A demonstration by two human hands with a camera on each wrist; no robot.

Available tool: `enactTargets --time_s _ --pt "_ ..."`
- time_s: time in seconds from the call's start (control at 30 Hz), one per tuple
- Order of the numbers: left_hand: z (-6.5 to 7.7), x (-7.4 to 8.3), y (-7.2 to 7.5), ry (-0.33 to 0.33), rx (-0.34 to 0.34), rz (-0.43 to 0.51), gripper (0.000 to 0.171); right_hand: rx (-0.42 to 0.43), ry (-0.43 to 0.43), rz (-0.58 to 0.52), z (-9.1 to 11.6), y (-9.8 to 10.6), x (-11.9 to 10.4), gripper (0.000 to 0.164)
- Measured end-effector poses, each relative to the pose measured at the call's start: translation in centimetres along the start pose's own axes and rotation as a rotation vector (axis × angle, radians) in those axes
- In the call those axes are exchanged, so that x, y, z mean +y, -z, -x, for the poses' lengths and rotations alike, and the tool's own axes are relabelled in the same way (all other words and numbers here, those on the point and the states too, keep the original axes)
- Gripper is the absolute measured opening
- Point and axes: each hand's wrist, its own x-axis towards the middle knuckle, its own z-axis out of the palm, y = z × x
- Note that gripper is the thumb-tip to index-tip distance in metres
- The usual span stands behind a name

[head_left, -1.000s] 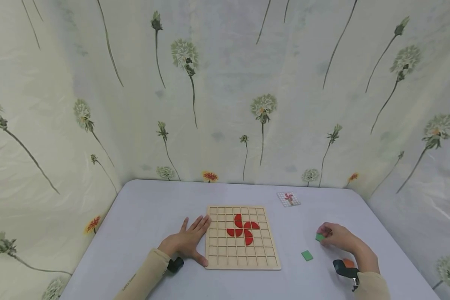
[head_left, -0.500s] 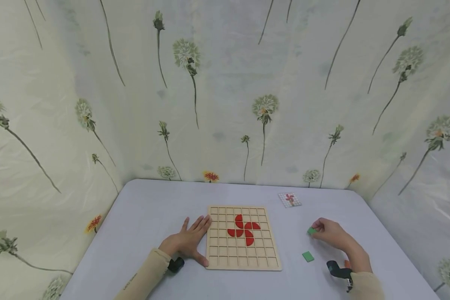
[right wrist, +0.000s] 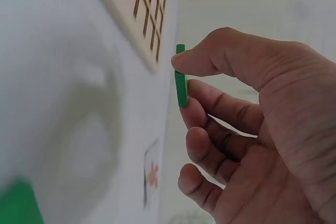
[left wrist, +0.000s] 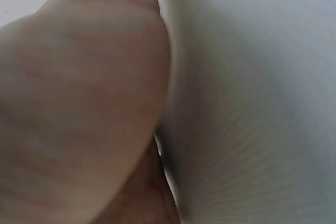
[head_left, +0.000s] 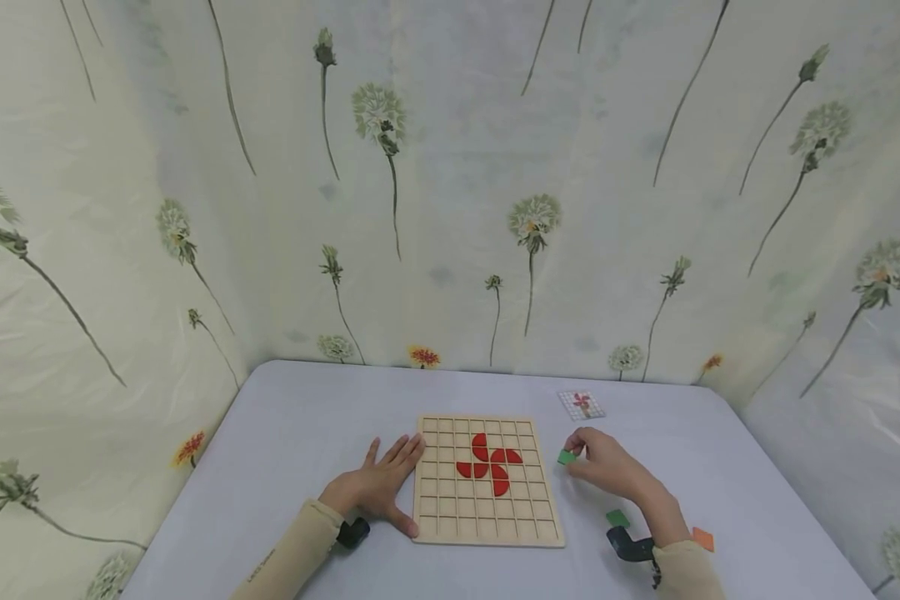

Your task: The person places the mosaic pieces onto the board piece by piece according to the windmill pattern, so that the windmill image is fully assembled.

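My right hand (head_left: 607, 463) pinches a green square tile (right wrist: 181, 80) between thumb and fingers, just off the right edge of a wooden grid board (head_left: 487, 525). Several red quarter-round pieces (head_left: 499, 480) form a pinwheel in the board's cells. My left hand (head_left: 378, 487) lies with spread, straight fingers along the board's left edge, fingertips and thumb tip right at the rim. The left wrist view is filled by a blurred palm (left wrist: 79, 103) and the pale surface beside it.
Behind the right hand lies a small pattern card (head_left: 581, 405) showing a red pinwheel. A second green tile (head_left: 617, 519) sits near the right wrist camera (head_left: 630, 546), and an orange tile (head_left: 703, 539) lies beside the right sleeve. A flowered curtain (head_left: 442, 183) rises behind the table.
My right hand has carried the green tile leftward across the table to near the board's right edge. More of the orange tile shows now. The left hand stays in place.
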Motion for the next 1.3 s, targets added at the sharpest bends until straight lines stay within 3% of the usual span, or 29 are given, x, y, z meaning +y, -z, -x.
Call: enactTargets --time_s 0.23,0.63,0.87,1.3 --pt "0.1 0.1 0.1 0.002 -0.001 0.002 0.133 -0.04 0.094 -0.029 -0.9 -2.2 -3.2 0.022" --pt "-0.1 -0.2 -0.1 -0.003 0.002 -0.005 0.134 -0.119 0.344 -0.005 -1.2 -4.3 -7.1 0.017" --pt "-0.1 -0.2 -0.1 -0.006 -0.001 -0.003 0.134 -0.158 0.378 0.048 -1.0 -5.7 -8.6 0.017" --pt "-0.1 -0.3 -0.2 -0.004 -0.006 -0.015 0.135 -0.18 0.356 0.113 -0.6 -7.0 -8.9 0.019"
